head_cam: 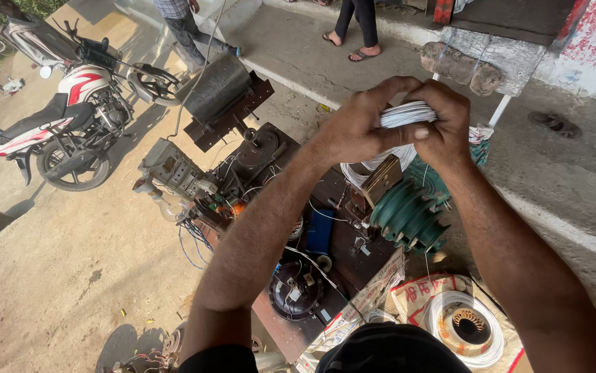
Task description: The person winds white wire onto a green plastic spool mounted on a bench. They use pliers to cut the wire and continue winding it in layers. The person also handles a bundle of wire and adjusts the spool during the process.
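White wire coil (pixel 405 115) gripped in both hands, held up over the cluttered workbench (pixel 343 242).
Left hand (pixel 356 128) and right hand (pixel 443 124) curl their fingers tightly around the bundled strands, just above a green stepped pulley (pixel 408 214); a motorcycle (pixel 63 117) stands well apart.
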